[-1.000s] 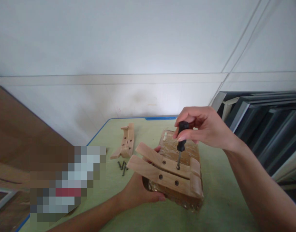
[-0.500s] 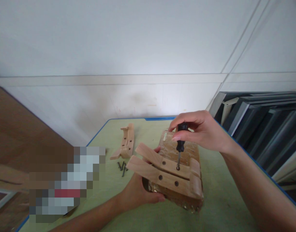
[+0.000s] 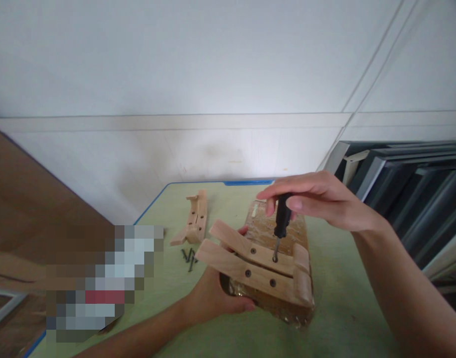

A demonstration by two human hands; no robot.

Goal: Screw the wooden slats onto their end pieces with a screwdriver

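Note:
My left hand (image 3: 209, 298) grips the near left side of a wooden assembly (image 3: 258, 271): two pale slats screwed across a wrapped board, standing on the green table (image 3: 336, 308). My right hand (image 3: 317, 199) pinches the black handle of a small screwdriver (image 3: 281, 221) between thumb and fingertips. The screwdriver stands upright with its tip in a screw hole in the far slat. Dark screw heads show in the other holes.
A loose wooden bracket piece (image 3: 194, 221) lies at the back of the table, with several dark screws (image 3: 189, 257) scattered in front of it. Dark framed panels (image 3: 410, 194) lean at the right. A brown board (image 3: 30, 209) and a blurred patch lie to the left.
My right hand's fingers have turned on the screwdriver handle, now stretched flatter over its top. The screwdriver's tip stays in the same hole. My left hand has not moved.

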